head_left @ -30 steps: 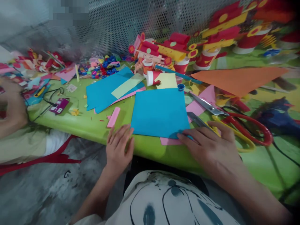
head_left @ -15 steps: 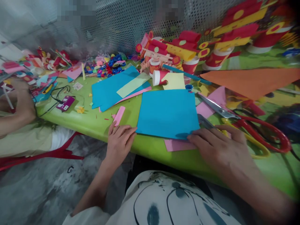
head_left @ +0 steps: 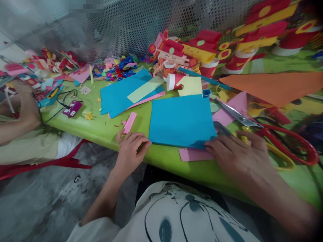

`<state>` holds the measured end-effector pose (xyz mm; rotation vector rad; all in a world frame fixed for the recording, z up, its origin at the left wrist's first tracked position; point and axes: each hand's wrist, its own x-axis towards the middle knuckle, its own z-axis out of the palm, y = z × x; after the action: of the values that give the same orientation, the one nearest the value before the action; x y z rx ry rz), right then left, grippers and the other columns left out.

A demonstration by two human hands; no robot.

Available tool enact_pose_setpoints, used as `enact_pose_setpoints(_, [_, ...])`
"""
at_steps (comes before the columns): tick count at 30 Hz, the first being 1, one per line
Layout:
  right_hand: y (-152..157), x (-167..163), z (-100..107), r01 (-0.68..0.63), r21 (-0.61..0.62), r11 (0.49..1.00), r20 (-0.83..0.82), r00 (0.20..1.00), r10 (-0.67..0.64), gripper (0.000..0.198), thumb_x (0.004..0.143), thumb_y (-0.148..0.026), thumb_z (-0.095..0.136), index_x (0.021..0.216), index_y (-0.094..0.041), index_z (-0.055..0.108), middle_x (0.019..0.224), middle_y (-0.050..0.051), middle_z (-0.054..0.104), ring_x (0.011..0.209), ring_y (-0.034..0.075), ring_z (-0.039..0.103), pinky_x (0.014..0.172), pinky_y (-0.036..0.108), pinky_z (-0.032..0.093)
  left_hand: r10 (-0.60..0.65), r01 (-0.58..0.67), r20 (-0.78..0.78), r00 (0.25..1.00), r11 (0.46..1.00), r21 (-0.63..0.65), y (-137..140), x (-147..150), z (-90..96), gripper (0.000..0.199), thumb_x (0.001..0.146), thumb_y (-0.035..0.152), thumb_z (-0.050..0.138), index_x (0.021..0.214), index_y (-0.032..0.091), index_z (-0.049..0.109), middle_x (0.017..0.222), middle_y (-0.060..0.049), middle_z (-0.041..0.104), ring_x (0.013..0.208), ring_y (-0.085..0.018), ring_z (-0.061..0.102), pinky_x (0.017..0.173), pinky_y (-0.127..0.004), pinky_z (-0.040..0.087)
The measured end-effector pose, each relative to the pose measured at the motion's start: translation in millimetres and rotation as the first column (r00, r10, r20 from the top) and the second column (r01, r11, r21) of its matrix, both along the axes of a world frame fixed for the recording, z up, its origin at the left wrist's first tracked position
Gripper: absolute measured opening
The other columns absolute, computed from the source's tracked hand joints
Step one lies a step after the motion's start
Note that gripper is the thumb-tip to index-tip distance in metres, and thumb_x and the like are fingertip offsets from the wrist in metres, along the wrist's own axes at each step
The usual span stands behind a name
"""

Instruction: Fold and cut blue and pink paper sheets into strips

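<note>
A rectangular blue craft sheet (head_left: 182,121) lies flat near the table's front edge. My left hand (head_left: 132,148) has thumb and forefinger pinched together at its near left corner. My right hand (head_left: 236,154) grips the near right corner, fingertips on top and the thumb side partly hidden. Under the near edge a pink piece (head_left: 194,154) sticks out. Past my right fingers shows a grey blade-like strip (head_left: 222,129), its other end covered by the hand. A short pink strip (head_left: 130,122) lies just beyond my left hand.
Large red-handled scissors (head_left: 290,141) lie open to the right, beside a yellow loop handle (head_left: 282,161). Behind are more blue sheets (head_left: 121,94), a tipped paper cup (head_left: 173,81), cup figures (head_left: 239,57) and an orange sheet (head_left: 275,87). Another person's arm (head_left: 22,112) is at left.
My left fingers have drawn into a rounder pinch at the sheet's corner. The right hand keeps its place on the sheet, and the view has shifted slightly.
</note>
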<state>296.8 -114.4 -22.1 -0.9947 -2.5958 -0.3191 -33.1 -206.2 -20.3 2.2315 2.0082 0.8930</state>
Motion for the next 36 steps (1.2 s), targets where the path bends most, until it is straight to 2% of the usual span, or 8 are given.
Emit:
enact_pose_setpoints(4, [4.7,1.3,-4.7,-0.032,0.101,0.994,0.018,0.999,0.030,0.018,0.107,-0.015,0.052,0.101,-0.023,0.068,0.087,0.001,0.076,0.082,0.022,0.070,0.110,0.047,0.035,0.056,-0.051,0.062,0.996,0.996,-0.072,-0.6,1.7,3.3,0.019,0.106,0.031,0.069,0.089,0.026,0.075,0.105,-0.001,0.081,0.106,-0.022,0.074,0.125,-0.053,0.034])
enact_pose_setpoints(10, [10.9,3.0,-13.0,-0.022,0.096,0.995,0.011,1.000,0.021,0.020,0.109,-0.021,0.053,0.097,-0.024,0.068,0.086,0.000,0.076,0.079,0.021,0.071,0.111,0.049,0.033,0.169,-0.129,0.186,0.968,0.969,-0.212,-0.9,4.2,7.8,0.015,0.097,0.026,0.081,0.083,0.027,0.075,0.111,0.003,0.081,0.113,-0.023,0.074,0.131,-0.057,0.021])
enact_pose_setpoints(18, [13.3,-1.3,-10.8,0.044,0.018,0.999,0.011,0.999,-0.044,0.038,0.115,-0.034,0.044,0.090,-0.024,0.071,0.085,0.000,0.078,0.082,0.019,0.074,0.109,0.046,0.035,0.192,-0.169,0.114,0.975,0.968,-0.185,-3.9,10.7,10.9,0.021,0.097,0.024,0.081,0.078,0.026,0.074,0.111,0.003,0.082,0.113,-0.025,0.073,0.129,-0.061,0.024])
enact_pose_setpoints(25, [14.2,-0.2,-14.0,0.025,0.039,0.999,0.015,1.000,-0.025,0.041,0.116,-0.032,0.040,0.091,-0.022,0.071,0.087,0.003,0.079,0.080,0.022,0.076,0.112,0.051,0.035,0.181,-0.171,0.038,0.983,0.968,-0.185,-7.0,14.7,14.8,0.017,0.101,0.023,0.077,0.085,0.027,0.076,0.113,-0.001,0.081,0.119,-0.027,0.070,0.127,-0.062,0.030])
enact_pose_setpoints(29, [15.3,-1.2,-12.5,0.004,0.074,0.997,0.026,1.000,-0.005,0.042,0.116,-0.032,0.039,0.088,-0.023,0.070,0.082,0.002,0.077,0.076,0.022,0.074,0.109,0.049,0.038,0.185,-0.184,-0.016,0.983,0.962,-0.200,-7.6,12.9,20.7,0.012,0.101,0.026,0.079,0.089,0.029,0.080,0.112,-0.001,0.080,0.118,-0.027,0.069,0.124,-0.060,0.032])
enact_pose_setpoints(31, [16.3,-1.3,-12.0,-0.005,0.099,0.995,0.023,1.000,0.002,0.042,0.116,-0.030,0.038,0.088,-0.023,0.069,0.081,0.001,0.076,0.074,0.022,0.073,0.108,0.048,0.039,0.171,-0.168,-0.008,0.985,0.959,-0.227,-8.0,9.9,23.7,0.006,0.096,0.027,0.085,0.092,0.030,0.081,0.114,0.000,0.080,0.119,-0.028,0.069,0.124,-0.059,0.032])
enact_pose_setpoints(34, [17.1,-1.2,-11.5,-0.020,0.124,0.992,0.020,1.000,0.017,0.042,0.116,-0.029,0.036,0.089,-0.025,0.069,0.080,0.000,0.075,0.075,0.022,0.073,0.107,0.047,0.038,0.146,-0.133,0.034,0.989,0.957,-0.257,-9.0,6.2,26.9,0.015,0.090,0.029,0.091,0.100,0.030,0.080,0.120,0.000,0.080,0.122,-0.029,0.069,0.124,-0.057,0.031])
enact_pose_setpoints(36, [16.8,-1.5,-11.3,-0.028,0.132,0.991,0.025,0.999,0.025,0.045,0.116,-0.031,0.034,0.088,-0.025,0.069,0.079,0.000,0.074,0.074,0.021,0.072,0.108,0.048,0.038,0.151,-0.129,0.070,0.986,0.960,-0.248,-9.4,6.6,28.2,0.018,0.091,0.033,0.090,0.104,0.030,0.079,0.120,0.000,0.080,0.122,-0.028,0.070,0.122,-0.055,0.031])
